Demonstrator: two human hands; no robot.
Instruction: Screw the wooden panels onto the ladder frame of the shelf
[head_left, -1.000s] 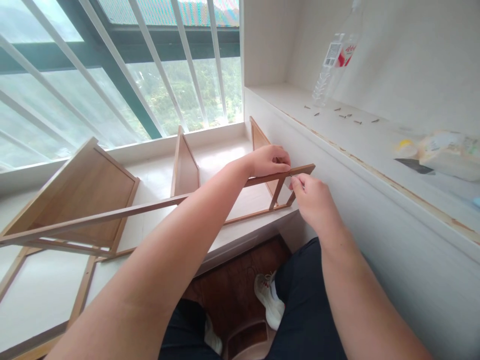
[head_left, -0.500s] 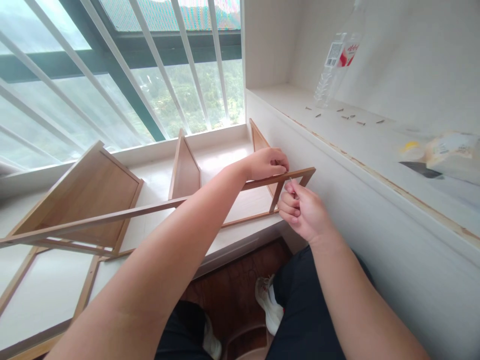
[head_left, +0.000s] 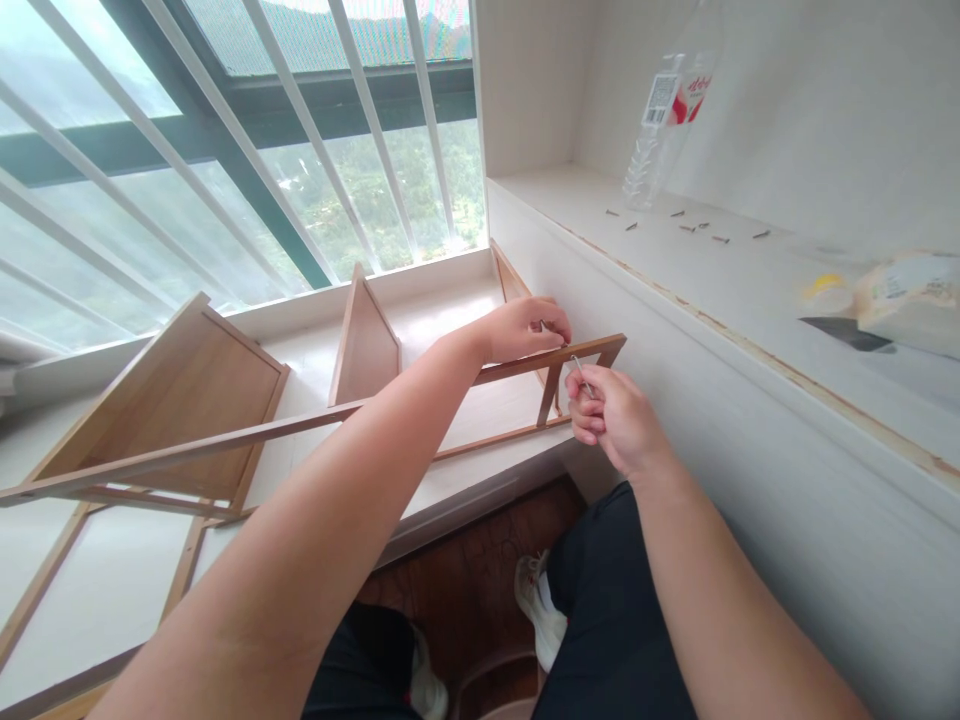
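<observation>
Head view: metal tool [head_left: 577,364] part-hidden

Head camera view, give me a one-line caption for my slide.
Left hand on a wooden frame, right hand gripping a thin metal rod beside it, screws on the white ledge.

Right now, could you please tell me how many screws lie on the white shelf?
7 screws: one left of the bottle, one in front of it, four clustered to its right, one farther right. Others may be hidden.

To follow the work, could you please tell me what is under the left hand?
A wooden rail runs beneath the left hand; the part that the hand covers cannot be seen.
</observation>
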